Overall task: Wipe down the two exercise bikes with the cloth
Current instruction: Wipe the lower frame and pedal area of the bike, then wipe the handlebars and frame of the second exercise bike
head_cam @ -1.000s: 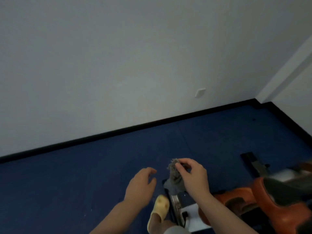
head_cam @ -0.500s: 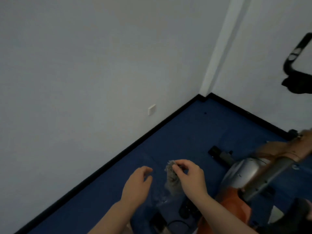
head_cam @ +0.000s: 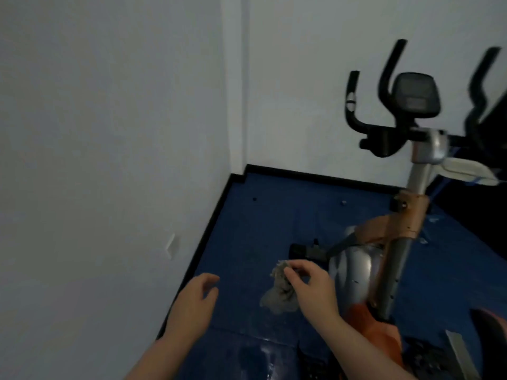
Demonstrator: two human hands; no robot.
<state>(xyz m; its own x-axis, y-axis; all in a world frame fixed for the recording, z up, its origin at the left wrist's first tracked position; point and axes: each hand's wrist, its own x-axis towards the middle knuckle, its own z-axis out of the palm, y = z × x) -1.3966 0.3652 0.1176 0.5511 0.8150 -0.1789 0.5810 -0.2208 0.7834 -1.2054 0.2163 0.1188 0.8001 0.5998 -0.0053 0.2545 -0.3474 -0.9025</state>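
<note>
An orange and silver exercise bike (head_cam: 354, 270) stands at the right, with black handlebars (head_cam: 384, 138) and a dark console (head_cam: 415, 96) up high. A grey crumpled cloth (head_cam: 277, 296) hangs from my right hand (head_cam: 312, 286), pinched at its top between thumb and fingers, just left of the bike's silver housing. My left hand (head_cam: 193, 305) hovers to the left of the cloth, holding nothing, fingers loosely curled and apart. Black bars of a second machine (head_cam: 485, 86) show at the right edge.
White walls meet in a corner (head_cam: 236, 105) with a black skirting board (head_cam: 211, 229) above the blue floor (head_cam: 263, 220). A white outlet plate (head_cam: 171, 246) sits low on the left wall. A white object (head_cam: 463, 170) lies behind the bike's post.
The view has swung right and up, bringing the bike's handlebars and console into sight. Both hands keep nearly the same pose, the right one still pinching the cloth.
</note>
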